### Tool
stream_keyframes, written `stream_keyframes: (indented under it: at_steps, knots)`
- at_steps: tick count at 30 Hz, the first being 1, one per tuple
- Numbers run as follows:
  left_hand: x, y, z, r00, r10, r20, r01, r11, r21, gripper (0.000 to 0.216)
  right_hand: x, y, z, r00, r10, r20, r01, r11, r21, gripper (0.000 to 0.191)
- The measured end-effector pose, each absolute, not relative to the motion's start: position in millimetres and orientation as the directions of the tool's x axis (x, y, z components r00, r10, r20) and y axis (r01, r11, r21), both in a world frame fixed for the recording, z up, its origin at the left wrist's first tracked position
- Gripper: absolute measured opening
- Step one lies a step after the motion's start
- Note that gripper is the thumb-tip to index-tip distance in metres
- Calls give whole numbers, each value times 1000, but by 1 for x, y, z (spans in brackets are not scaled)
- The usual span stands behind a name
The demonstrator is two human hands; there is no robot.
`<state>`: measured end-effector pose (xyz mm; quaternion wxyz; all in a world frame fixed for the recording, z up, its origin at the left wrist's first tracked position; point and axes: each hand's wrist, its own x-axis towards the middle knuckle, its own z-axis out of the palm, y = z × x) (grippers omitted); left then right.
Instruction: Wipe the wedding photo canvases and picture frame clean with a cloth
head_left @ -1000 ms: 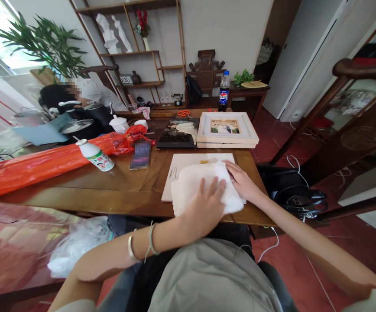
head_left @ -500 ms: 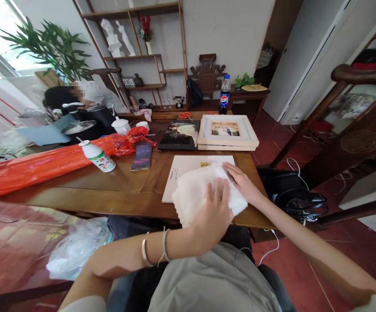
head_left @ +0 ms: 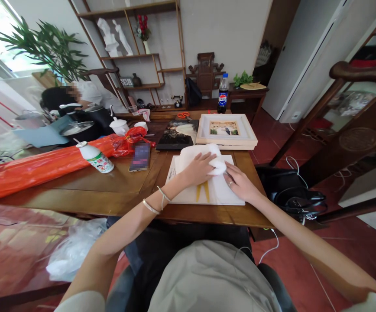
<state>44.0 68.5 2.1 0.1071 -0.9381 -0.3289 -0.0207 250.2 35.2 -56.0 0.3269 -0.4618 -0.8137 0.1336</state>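
A folded white cloth (head_left: 191, 151) lies across the far part of a white board (head_left: 181, 197) on the table in front of me. My left hand (head_left: 201, 169) is on the cloth, its fingers closing over a bunched fold. Yellow strokes (head_left: 202, 193) show on the board below that hand; the rest of the marking is covered. At the board's right side rests my right hand (head_left: 240, 183), a ring on one finger. Its fingers are stretched out close to the cloth's right end, touching the board.
Beyond the board are a white frame with a picture (head_left: 227, 132), a dark picture panel (head_left: 178, 134) and orange scissors (head_left: 183, 115). To the left lie a phone (head_left: 139, 157), a white bottle (head_left: 95, 157) and a long red-wrapped bundle (head_left: 45, 162). A cola bottle (head_left: 222, 95) stands behind.
My left hand has moved away from me with the cloth, to the board's far part. Yellow marks near the board's front now show. My right hand has slid slightly toward me.
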Motion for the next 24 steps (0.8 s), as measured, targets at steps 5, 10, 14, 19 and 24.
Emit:
stream_keyframes:
  at_steps: [5, 10, 14, 19, 24]
  knots:
    - [47, 28, -3, 795, 597, 103, 602, -759, -247, 27, 252, 36, -57, -381, 826, 416, 652, 559, -512, 49]
    - [32, -15, 6, 845, 526, 97, 535, -825, -183, 22, 253, 37, -60, -385, 820, 424, 637, 569, -521, 49]
    - [28, 21, 17, 798, 596, 90, 597, -802, 17, 25, 252, 37, -60, -374, 815, 443, 638, 573, -515, 43]
    - [53, 83, 38, 789, 614, 16, 590, -764, 261, 47, 251, 35, -55, -384, 813, 437, 656, 574, -491, 39]
    - [81, 98, 50, 795, 606, -31, 571, -730, 375, 54, 251, 33, -51, -392, 811, 434, 655, 577, -488, 36]
